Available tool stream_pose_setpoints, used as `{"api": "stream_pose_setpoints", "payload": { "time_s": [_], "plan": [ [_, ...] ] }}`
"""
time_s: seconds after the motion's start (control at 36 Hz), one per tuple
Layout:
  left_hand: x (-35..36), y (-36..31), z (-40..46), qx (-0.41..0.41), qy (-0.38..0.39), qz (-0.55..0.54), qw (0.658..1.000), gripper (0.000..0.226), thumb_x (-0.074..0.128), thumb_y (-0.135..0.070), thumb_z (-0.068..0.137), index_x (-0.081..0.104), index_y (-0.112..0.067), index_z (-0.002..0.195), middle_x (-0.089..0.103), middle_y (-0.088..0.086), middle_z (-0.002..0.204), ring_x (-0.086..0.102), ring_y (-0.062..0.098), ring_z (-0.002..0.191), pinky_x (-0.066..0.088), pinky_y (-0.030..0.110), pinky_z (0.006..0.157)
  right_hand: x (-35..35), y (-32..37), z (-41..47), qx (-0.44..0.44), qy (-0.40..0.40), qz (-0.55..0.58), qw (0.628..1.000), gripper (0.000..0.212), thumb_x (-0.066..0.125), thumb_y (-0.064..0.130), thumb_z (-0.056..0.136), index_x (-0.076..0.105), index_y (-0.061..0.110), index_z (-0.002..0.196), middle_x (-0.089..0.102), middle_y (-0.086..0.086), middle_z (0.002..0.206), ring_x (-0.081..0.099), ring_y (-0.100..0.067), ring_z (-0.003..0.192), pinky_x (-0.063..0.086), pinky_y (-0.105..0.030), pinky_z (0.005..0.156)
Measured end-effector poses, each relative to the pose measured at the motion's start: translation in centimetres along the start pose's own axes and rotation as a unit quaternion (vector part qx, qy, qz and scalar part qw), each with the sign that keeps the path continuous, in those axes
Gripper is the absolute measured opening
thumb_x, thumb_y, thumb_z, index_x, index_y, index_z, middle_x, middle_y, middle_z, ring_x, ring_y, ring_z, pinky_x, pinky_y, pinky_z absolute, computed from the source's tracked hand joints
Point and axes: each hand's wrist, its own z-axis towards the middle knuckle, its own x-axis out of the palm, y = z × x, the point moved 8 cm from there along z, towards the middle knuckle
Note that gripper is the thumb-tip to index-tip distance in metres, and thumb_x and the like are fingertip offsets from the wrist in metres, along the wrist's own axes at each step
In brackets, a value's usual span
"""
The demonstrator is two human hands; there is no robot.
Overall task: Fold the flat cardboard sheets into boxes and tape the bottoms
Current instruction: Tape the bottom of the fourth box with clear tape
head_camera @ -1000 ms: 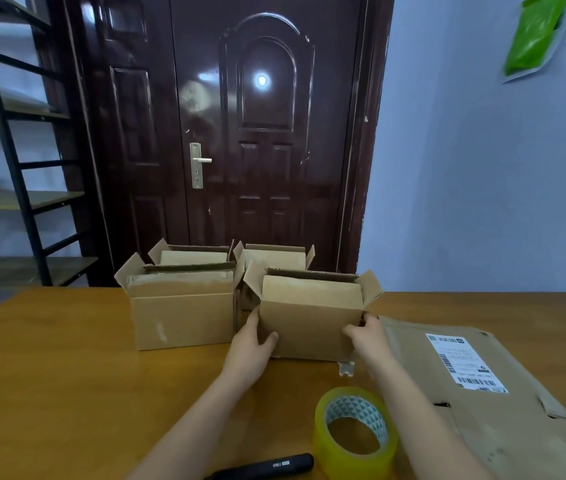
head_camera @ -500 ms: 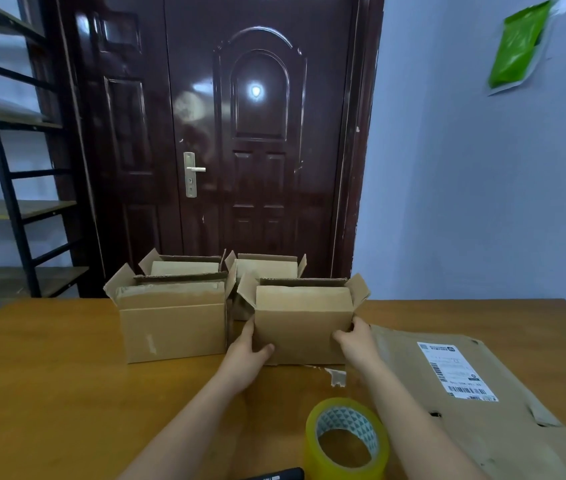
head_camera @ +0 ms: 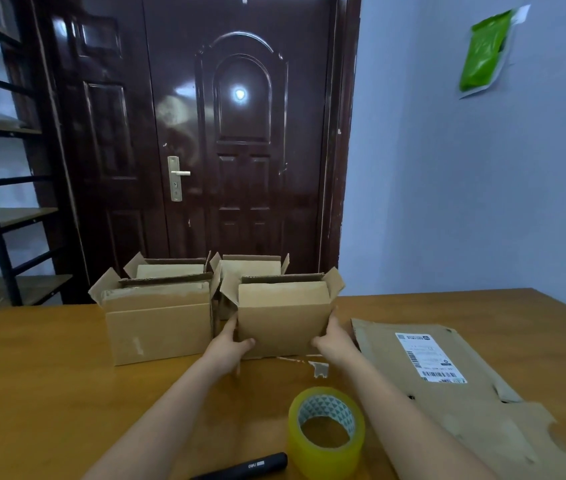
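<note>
Gripping the upright cardboard box (head_camera: 283,320) by its sides, left hand (head_camera: 228,348) and right hand (head_camera: 335,341) fingers could knock it into the neighbouring box (head_camera: 156,327) on the bench (head_camera: 49,393)

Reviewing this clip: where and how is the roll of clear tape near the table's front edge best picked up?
Grip the tape roll across its outer wall, coming down from above. It lies flat on the table with its open core facing up, so a thumb in the core and fingers on the outside would likely also hold. The right hand is nearer, but like the left hand it is on the cardboard box.
</note>
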Motion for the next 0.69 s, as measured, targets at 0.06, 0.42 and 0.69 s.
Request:
{"api": "stream_pose_setpoints", "payload": {
  "time_s": [0.06,0.42,0.69],
  "plan": [
    [-0.3,0.5,0.1,-0.013,-0.003,0.002,1.0,0.074,0.056,-0.024,0.095,0.01,-0.025,0.152,0.042,0.014,0.146,0.046,0.035,0.128,0.039,0.042,0.108,-0.2,-0.1,-0.2,0.005,-0.001,0.001,1.0,0.083,0.049,0.01,0.094,-0.01,0.018,0.151,0.046,-0.009,0.136,0.048,-0.013,0.092,0.043,-0.023,0.079],
    [0.3,-2.2,-4.9,0.11,-0.087,0.372,0.918,0.021,0.044,-0.032,0.096,0.05,-0.017,0.111,0.062,0.001,0.106,0.058,0.019,0.092,0.053,0.033,0.076,-4.3,-0.1,-4.2,-0.03,-0.029,-0.246,0.968,0.035,0.047,0.017,0.094,0.05,0.013,0.129,0.052,-0.007,0.129,0.054,-0.022,0.111,0.048,-0.033,0.091],
    [8.6,-10.7,-6.1,0.214,-0.012,0.457,0.863,0.034,0.044,-0.037,0.094,0.047,-0.017,0.121,0.059,0.005,0.12,0.054,0.026,0.11,0.045,0.039,0.086,-10.3,-3.1,-7.6,0.001,-0.063,-0.384,0.921,0.035,0.036,0.011,0.091,0.054,0.009,0.121,0.054,-0.009,0.126,0.053,-0.028,0.111,0.044,-0.031,0.081]
  ]
}}
